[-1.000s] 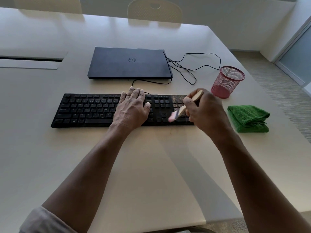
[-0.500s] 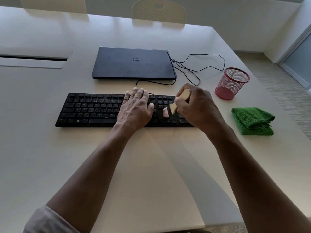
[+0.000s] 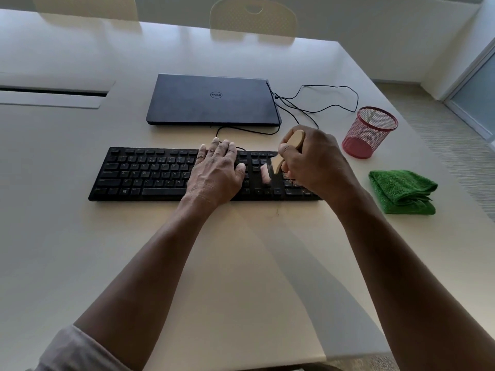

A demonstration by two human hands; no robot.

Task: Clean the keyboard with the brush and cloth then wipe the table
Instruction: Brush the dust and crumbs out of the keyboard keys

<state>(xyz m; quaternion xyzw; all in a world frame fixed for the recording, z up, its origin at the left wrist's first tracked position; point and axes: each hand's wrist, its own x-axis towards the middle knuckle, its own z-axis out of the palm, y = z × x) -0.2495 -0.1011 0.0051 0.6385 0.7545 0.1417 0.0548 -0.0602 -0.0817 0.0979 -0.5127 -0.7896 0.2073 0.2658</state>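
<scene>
A black keyboard (image 3: 144,174) lies across the middle of the pale table (image 3: 80,250). My left hand (image 3: 215,174) rests flat on its centre keys, fingers straight. My right hand (image 3: 316,164) grips a wooden-handled brush (image 3: 293,139) over the keyboard's right part; its pinkish bristles (image 3: 264,173) touch the keys left of the number pad. A folded green cloth (image 3: 401,191) lies on the table to the right of the keyboard, apart from both hands.
A closed dark laptop (image 3: 211,99) sits behind the keyboard, with black cables (image 3: 329,103) looping to its right. A red mesh cup (image 3: 368,132) stands at the right, behind the cloth. The table's right edge runs close by the cloth. Two chairs stand at the far side.
My right hand has swung the brush from pointing down-left to more upright, and the bristles have moved left and up across the keys. My left hand stays on the keyboard.
</scene>
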